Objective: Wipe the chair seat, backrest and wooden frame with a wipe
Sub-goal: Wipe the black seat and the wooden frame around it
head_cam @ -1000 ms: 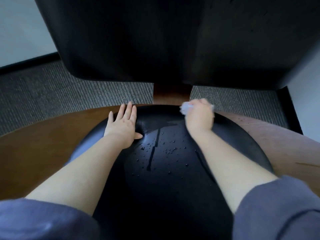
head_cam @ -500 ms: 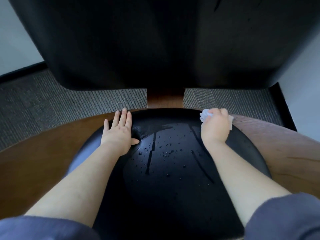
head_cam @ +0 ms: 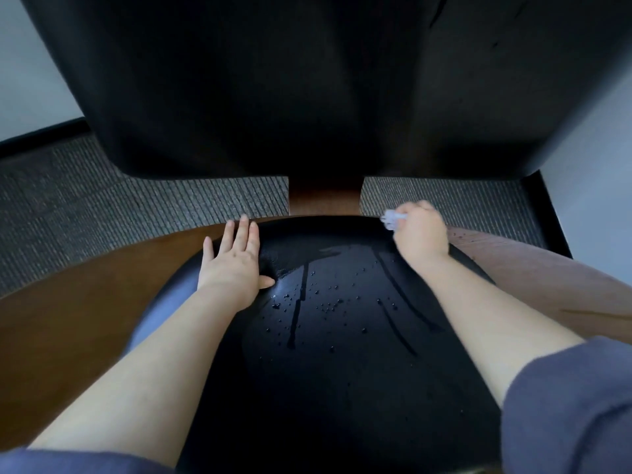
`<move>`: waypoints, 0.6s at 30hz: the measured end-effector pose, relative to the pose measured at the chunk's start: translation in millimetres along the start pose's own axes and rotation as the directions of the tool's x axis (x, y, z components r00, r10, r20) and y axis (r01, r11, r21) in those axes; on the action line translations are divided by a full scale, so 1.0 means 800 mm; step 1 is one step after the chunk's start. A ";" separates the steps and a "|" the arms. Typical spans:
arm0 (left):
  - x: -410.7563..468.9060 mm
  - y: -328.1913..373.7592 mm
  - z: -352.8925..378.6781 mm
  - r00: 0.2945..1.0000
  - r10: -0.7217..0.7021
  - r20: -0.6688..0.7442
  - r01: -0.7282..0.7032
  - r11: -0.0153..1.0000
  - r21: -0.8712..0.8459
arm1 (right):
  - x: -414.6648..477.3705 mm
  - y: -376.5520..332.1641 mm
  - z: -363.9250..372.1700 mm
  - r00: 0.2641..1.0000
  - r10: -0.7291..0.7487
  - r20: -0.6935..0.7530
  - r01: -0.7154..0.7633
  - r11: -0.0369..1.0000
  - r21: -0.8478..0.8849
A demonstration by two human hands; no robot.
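Note:
The black chair seat fills the lower middle, wet with droplets and dark streaks. A brown wooden frame curves around it on both sides, and a wooden post joins it to the black backrest above. My left hand lies flat with straight fingers on the seat's back left edge. My right hand grips a crumpled white wipe at the seat's back right edge, beside the frame. Most of the wipe is hidden in the fist.
Grey ribbed carpet lies behind the chair. A black skirting board and pale walls close in on the left and right. My blue-grey sleeves show at the bottom corners.
My right hand with the wipe slid right along the seat's back edge from the middle toward the right side. My left hand stayed flat in place. The view tilted slightly.

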State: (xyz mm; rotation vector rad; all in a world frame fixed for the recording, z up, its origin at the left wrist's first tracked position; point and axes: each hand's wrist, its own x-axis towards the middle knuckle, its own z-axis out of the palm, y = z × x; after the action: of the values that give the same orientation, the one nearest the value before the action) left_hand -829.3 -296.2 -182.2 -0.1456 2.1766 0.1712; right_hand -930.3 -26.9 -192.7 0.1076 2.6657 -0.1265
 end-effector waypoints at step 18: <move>-0.016 -0.027 0.015 0.975 0.007 -0.221 -0.050 0.981 -0.189 | -0.016 -0.226 0.061 0.878 -0.438 0.196 0.421 0.899 0.124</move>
State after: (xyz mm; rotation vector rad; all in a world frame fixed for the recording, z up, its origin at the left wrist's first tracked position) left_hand -809.1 -314.6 -180.2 -0.2540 2.3801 0.4003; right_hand -914.8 -212.1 -217.4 -0.4551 2.4194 -0.3629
